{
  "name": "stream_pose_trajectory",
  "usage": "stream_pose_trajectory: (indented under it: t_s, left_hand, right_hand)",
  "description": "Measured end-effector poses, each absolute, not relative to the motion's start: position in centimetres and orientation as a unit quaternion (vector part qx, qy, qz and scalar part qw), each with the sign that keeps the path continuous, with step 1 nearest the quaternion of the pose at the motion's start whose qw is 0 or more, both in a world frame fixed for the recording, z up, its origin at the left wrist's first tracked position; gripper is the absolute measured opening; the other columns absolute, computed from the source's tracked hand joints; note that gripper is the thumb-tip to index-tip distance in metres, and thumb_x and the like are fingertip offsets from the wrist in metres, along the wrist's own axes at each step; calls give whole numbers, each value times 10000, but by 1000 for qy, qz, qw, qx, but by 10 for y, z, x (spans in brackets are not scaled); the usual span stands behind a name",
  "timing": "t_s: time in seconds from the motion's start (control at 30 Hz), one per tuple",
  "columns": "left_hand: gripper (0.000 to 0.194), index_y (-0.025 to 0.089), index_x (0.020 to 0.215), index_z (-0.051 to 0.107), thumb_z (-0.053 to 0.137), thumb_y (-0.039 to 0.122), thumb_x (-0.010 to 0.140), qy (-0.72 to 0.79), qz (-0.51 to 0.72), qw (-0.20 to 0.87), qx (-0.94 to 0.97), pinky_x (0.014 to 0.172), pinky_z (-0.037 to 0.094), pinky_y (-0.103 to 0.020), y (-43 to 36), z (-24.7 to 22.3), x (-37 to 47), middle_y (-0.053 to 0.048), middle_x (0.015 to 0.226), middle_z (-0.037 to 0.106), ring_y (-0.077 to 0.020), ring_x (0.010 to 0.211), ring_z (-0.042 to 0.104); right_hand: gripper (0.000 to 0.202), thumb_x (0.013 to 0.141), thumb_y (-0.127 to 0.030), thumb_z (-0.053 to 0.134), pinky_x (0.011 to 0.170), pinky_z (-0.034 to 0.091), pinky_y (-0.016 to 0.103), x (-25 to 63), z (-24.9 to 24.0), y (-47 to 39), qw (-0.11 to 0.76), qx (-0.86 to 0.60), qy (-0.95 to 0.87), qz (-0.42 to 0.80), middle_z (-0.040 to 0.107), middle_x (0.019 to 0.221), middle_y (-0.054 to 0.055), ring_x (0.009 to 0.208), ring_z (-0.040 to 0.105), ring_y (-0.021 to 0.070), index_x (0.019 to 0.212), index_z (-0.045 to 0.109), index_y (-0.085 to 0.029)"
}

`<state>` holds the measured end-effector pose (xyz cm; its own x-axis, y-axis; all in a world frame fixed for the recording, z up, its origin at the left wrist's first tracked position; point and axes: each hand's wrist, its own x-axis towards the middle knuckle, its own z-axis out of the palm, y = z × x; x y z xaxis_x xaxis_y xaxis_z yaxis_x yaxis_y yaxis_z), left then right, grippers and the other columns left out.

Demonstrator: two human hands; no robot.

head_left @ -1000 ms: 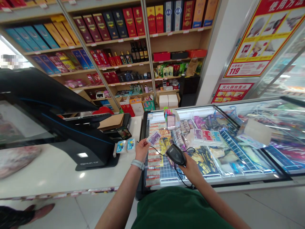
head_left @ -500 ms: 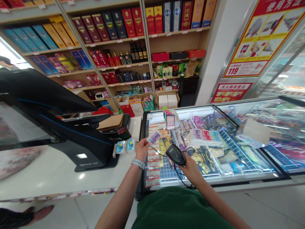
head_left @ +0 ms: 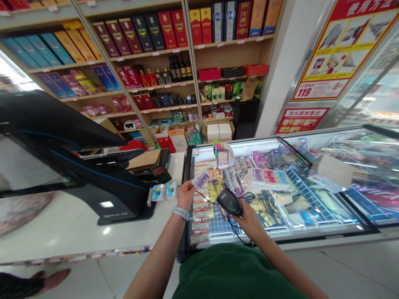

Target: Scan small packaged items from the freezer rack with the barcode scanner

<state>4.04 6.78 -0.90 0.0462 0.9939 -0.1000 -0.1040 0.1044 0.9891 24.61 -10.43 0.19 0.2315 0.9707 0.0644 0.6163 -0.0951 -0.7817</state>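
Observation:
My left hand [head_left: 186, 195], with a watch on the wrist, pinches a small flat purple-and-white pack [head_left: 201, 180] by its lower left edge. My right hand [head_left: 248, 216] is wrapped round the handle of a black barcode scanner [head_left: 230, 202], whose head points up and left toward the pack. The scanner's black cable [head_left: 232, 228] loops over the freezer glass. Two blue-and-white packs [head_left: 170, 189] lie on the counter left of my left hand. Beyond the scanner, a clear-wrapped bundle of purple, red and blue packs [head_left: 269, 177] rests on the glass.
A glass-topped freezer [head_left: 218, 236] holding bagged goods spans the front right. At left, a black checkout terminal [head_left: 131, 199] stands on the white counter [head_left: 77, 224]. An open white box [head_left: 333, 171] sits on the glass at right. Stocked shelves [head_left: 149, 54] line the back.

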Motion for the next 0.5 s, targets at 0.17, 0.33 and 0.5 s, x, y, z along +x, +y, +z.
stream_pose_trajectory:
  t_s: [0.17, 0.33, 0.5]
  left_hand:
    - [354, 113, 951, 634, 725, 155, 611, 489, 489, 558, 459, 823, 501, -332, 69, -12, 40, -53, 818, 724, -172, 783, 669]
    - [365, 112, 954, 638, 737, 146, 605, 491, 491, 553, 461, 809, 507, -336, 69, -15, 40, -55, 811, 727, -177, 771, 669]
    - [353, 113, 945, 643, 735, 148, 606, 489, 494, 548, 465, 811, 518, -347, 69, -15, 40, -58, 811, 731, -180, 772, 676]
  right_hand:
    - [348, 736, -154, 531, 820, 456, 323, 245, 3, -105, 361, -698, -567, 244, 670, 1012, 84, 958, 620, 240, 1083, 557, -175]
    - [360, 728, -155, 534, 821, 458, 326, 245, 2, -104, 360, -701, -565, 245, 673, 1017, 83, 958, 624, 242, 1086, 560, -182]
    - [366, 723, -149, 531, 826, 456, 320, 246, 1, -104, 363, -700, -564, 245, 674, 1022, 81, 964, 625, 237, 1086, 565, -180]
